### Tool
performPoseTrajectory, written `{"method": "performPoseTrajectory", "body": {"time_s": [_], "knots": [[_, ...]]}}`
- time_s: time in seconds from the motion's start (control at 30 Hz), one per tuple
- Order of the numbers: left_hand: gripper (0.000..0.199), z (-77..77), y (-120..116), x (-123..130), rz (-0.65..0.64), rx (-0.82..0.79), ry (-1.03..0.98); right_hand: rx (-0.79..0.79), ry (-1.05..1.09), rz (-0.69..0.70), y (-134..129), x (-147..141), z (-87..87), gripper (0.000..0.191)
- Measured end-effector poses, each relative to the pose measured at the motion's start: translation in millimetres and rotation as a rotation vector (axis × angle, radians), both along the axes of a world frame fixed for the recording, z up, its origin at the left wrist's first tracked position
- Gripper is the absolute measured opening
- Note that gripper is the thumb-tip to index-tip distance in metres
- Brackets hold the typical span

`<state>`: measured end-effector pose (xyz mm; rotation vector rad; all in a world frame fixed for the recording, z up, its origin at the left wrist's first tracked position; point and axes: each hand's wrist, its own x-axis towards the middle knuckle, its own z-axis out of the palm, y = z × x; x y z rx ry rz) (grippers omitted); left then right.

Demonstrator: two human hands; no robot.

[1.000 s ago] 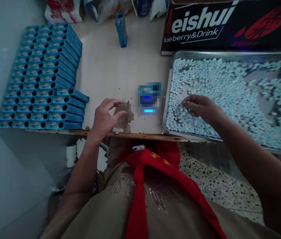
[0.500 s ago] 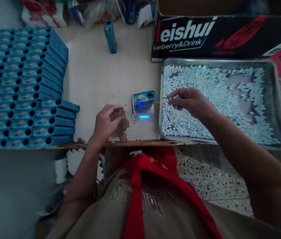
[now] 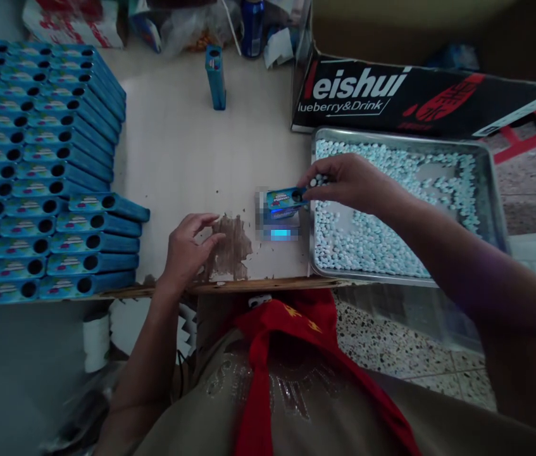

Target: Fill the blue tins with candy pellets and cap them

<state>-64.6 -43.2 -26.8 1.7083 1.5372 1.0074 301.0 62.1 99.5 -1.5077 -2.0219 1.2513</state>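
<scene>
My right hand (image 3: 343, 180) is closed around several small pale candies (image 3: 317, 182), its fingertips at the dark round hole of a small blue box (image 3: 280, 199). That box rests on a small scale-like device with a glowing blue display (image 3: 281, 233), which is partly blurred out. Under my right wrist lies a metal tray (image 3: 499, 209) holding a spread of the same white and pale blue candies (image 3: 372, 244). My left hand (image 3: 194, 244) hovers over the table's front edge, thumb and fingers apart, with nothing in it.
Rows of blue boxes (image 3: 82, 152) are stacked at the left. One blue box (image 3: 215, 79) stands alone at the back. Behind the tray sits a black carton (image 3: 353, 92). A blue can (image 3: 252, 28) and plastic bags line the back. The wooden edge (image 3: 230, 287) is worn.
My right hand has moved left from above the tray to the box's hole, with candies in its fingers. My left hand has shifted slightly left and stays open. The camera view has shifted a little.
</scene>
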Motion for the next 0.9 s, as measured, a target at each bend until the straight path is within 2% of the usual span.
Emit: {"method": "performPoseTrajectory", "body": {"time_s": [0.13, 0.23, 0.5, 0.6, 0.67, 0.77, 0.83, 0.9], "knots": [[0.039, -2.9, 0.1, -0.8, 0.005, 0.015, -0.014, -0.264, 0.323, -0.226, -5.1, -1.1, -1.4, 0.009], [0.040, -4.8, 0.1, 0.6, 0.010, 0.009, 0.001, -0.328, 0.401, -0.306, -4.3, 0.3, -2.2, 0.012], [0.039, -3.5, 2.2, 5.9, -0.006, 0.017, 0.026, -0.226, 0.271, -0.159, -7.7, -6.2, -1.0, 0.014], [0.039, 0.4, 2.4, 4.5, -0.008, 0.024, 0.046, -0.179, 0.300, -0.212, -10.2, -1.5, 6.9, 0.015], [0.038, 4.6, 1.9, 3.3, -0.010, 0.028, 0.061, -0.151, 0.397, -0.339, -9.7, 10.9, 9.1, 0.010], [0.036, 13.1, 0.7, 3.2, -0.016, 0.043, 0.084, -0.142, 0.553, -0.626, -10.9, 41.5, -4.9, 0.019], [0.035, 19.2, 0.2, 5.5, -0.019, 0.062, 0.105, -0.216, 0.585, -0.790, -17.2, 64.4, -26.3, 0.024], [0.035, 24.5, -0.2, 10.5, -0.025, 0.077, 0.127, -0.355, 0.565, -0.855, -28.2, 84.4, -51.4, 0.028]]}}
